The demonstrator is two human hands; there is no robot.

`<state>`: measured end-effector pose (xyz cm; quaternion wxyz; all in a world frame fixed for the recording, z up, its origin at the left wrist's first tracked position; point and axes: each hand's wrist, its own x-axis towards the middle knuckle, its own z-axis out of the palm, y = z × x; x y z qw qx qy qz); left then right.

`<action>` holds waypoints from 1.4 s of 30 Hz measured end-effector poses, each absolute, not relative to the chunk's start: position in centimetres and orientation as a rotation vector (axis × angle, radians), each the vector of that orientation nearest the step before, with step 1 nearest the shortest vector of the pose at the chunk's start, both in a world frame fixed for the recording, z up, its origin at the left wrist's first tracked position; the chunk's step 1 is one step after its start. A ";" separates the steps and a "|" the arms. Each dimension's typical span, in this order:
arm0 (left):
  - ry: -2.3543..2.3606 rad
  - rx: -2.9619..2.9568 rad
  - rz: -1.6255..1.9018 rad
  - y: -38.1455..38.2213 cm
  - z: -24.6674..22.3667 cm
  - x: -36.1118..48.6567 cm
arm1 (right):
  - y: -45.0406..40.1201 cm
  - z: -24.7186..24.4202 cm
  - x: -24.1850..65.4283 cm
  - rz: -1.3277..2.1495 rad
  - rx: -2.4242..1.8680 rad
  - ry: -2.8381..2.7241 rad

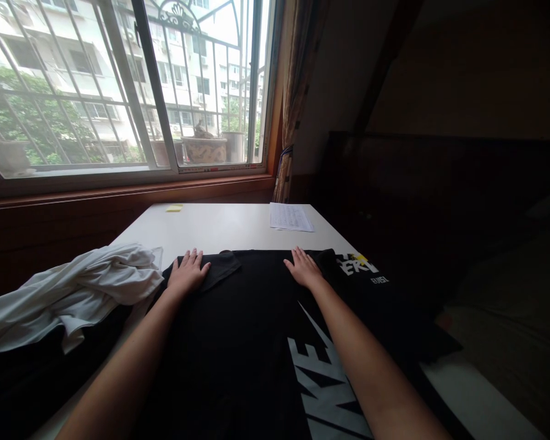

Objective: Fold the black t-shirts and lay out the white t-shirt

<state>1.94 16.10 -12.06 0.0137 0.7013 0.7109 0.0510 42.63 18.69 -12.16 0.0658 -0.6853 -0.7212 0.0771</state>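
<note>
A black shirt [238, 318] with large grey lettering is spread over the white table [215, 226]. My left hand [189, 271] lies flat on its far left part, fingers spread, beside a folded-over dark flap. On the far right part rests my right hand [303, 266], palm down with the fingers stretched out. Just right of that hand is dark cloth with white and yellow print [357, 264]. Neither hand grips anything.
Crumpled white cloth [105, 278] lies at the left over dark fabric. Toward the table's far edge are a yellow sticky note [175, 208] and a sheet of written paper [291, 217]. Beyond stand a barred window [201, 91] and a tied curtain [289, 122].
</note>
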 end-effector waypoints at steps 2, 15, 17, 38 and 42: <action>2.216 2.187 0.163 16.0 -12.0 1.9 | 18.6 -12.2 42.6 0.222 -2.063 -2.176; 2.245 2.176 0.156 14.8 -12.1 1.4 | 17.6 -12.2 42.0 0.194 -2.060 -2.179; 2.250 2.166 0.154 14.5 -11.9 1.3 | 17.4 -12.2 41.8 0.197 -2.063 -2.184; 2.230 2.161 0.176 13.7 -11.8 0.7 | 13.3 -10.1 42.1 0.089 -1.432 -2.237; 2.229 2.167 0.189 13.7 -11.8 0.7 | 9.8 -8.9 44.4 0.160 -1.322 -2.266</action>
